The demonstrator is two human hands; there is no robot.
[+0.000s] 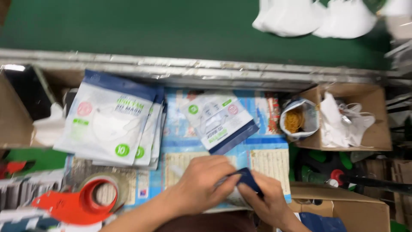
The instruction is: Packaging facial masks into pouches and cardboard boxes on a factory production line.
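- Bottom centre of the desk (266, 150): both hands meet over one mask pouch (240, 182), white with a dark blue end.
- left hand (201, 182): clenched on the pouch's white body, fingers curled over the top, pressing it down toward the desk.
- right hand (268, 202): pinching the blue end (249, 178) between thumb and fingers.
- Pouch lies right between the hands, touching both; long axis runs roughly left-low to right-high, blue end toward the right hand. Most of the body is hidden under the left hand, so the exact tilt is hard to tell.
- Loose pouch (219, 120) lies flat just beyond the hands, blue end pointing lower right, apart from them.
- Pouch stack (113, 122) sits far left of that, fanned, blue ends away from the person.
- Red tape dispenser (81, 197) near the left forearm, not touched.
- Open box (377, 124) at right holds loose white masks; a bag of rubber bands (296, 120) sits at its left edge.
- Green belt (150, 25) runs behind the desk, white masks (317, 17) on it.
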